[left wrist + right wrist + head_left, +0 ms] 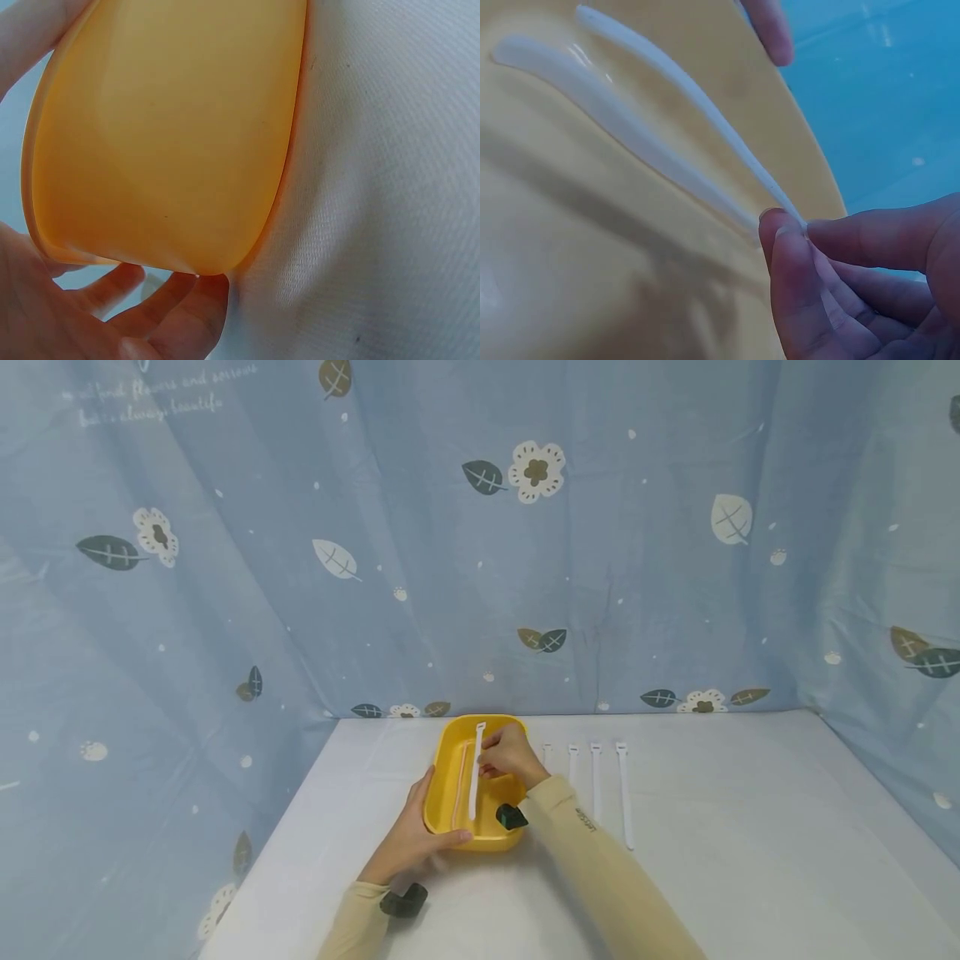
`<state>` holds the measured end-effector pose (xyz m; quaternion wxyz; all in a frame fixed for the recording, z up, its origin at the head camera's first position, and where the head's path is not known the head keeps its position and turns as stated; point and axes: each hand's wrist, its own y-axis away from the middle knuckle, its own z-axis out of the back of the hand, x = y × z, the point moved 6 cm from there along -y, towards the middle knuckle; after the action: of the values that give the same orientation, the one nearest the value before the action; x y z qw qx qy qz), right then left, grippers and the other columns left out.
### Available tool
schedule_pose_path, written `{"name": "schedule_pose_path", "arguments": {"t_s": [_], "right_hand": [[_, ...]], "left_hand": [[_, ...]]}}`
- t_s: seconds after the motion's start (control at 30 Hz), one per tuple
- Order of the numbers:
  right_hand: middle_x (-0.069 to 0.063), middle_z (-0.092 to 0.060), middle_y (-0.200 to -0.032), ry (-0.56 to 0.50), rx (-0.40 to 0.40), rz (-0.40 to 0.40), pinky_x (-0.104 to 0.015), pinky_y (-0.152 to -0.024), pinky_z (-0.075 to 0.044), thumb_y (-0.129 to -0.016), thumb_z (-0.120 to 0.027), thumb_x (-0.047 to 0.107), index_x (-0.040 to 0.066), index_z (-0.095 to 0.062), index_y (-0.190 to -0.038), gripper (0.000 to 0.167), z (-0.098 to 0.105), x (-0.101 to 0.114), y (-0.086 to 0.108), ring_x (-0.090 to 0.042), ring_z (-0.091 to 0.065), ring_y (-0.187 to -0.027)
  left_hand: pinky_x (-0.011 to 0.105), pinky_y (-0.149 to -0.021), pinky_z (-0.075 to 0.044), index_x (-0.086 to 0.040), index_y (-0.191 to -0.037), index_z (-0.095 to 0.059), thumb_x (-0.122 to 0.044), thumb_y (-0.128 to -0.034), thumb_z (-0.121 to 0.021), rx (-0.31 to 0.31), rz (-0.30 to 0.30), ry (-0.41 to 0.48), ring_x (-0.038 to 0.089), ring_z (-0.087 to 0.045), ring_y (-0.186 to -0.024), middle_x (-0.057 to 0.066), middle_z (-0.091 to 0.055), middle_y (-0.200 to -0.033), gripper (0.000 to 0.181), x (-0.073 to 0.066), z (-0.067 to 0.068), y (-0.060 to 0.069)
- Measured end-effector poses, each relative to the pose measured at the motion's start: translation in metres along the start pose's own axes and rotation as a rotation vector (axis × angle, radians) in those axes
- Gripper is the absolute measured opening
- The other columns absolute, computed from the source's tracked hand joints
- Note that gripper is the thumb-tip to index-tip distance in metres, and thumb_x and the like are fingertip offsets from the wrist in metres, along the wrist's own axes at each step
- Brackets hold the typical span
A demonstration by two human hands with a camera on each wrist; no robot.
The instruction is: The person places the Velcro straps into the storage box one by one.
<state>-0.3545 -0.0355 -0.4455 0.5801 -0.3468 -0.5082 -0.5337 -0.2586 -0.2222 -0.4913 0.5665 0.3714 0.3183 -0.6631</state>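
We grip the tray (489, 844) with our left hand (411, 828) | our right hand (510, 753) pinches a white tie (691, 88) over the tray | another tie (630, 127) inside the tray | four ties (596, 777) on the counter (750, 827), right of the tray

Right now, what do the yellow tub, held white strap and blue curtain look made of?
Tub: probably plastic, satin; even colour, rounded corners, soft sheen.
Strap: likely flexible plastic, smooth; thin and bowed.
Curtain: fabric or plastic sheeting, matte-looking; creases, flat print.

Two hands (411, 827) (507, 753), one yellow tray (491, 842), at least five white straps (626, 797)
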Motion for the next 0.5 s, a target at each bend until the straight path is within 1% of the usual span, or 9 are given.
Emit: {"name": "schedule_pose_path", "arguments": {"t_s": [0.17, 0.3, 0.5], "right_hand": [[-0.027, -0.076, -0.087, 0.022, -0.006, -0.015, -0.037, -0.064, -0.065, -0.087, -0.073, -0.009, -0.014, -0.066, -0.109, 0.024, -0.0024, -0.0023, -0.0019, -0.033, -0.077, -0.069], [-0.027, -0.076, -0.088, 0.026, -0.006, -0.034, -0.035, -0.063, -0.065, -0.087, -0.073, -0.009, -0.013, -0.065, -0.109, 0.023, -0.004, -0.0048, -0.0034, -0.027, -0.076, -0.065], [-0.025, -0.075, -0.083, 0.034, -0.008, -0.014, -0.033, -0.059, -0.064, -0.084, -0.074, -0.011, -0.013, -0.065, -0.103, 0.021, -0.0085, -0.01, -0.0077, -0.023, -0.074, -0.059]], "left_hand": [[0.054, -0.121, -0.036, -0.022, -0.168, -0.009, -0.046, -0.0725, -0.093, 0.005, 0.005, -0.002, 0.026, -0.048, -0.139, 0.007, -0.023, -0.17, 0.129, -0.0006, -0.0005, -0.0001], [0.053, -0.12, -0.037, -0.024, -0.168, -0.008, -0.046, -0.0734, -0.092, 0.011, 0.006, -0.005, 0.024, -0.049, -0.136, 0.007, -0.024, -0.17, 0.128, -0.0012, -0.0008, -0.0001], [0.052, -0.121, -0.035, -0.024, -0.168, -0.009, -0.044, -0.073, -0.093, 0.01, 0.014, 0.003, 0.025, -0.048, -0.138, 0.005, -0.023, -0.17, 0.128, -0.0016, -0.0002, 0.0016]]}}
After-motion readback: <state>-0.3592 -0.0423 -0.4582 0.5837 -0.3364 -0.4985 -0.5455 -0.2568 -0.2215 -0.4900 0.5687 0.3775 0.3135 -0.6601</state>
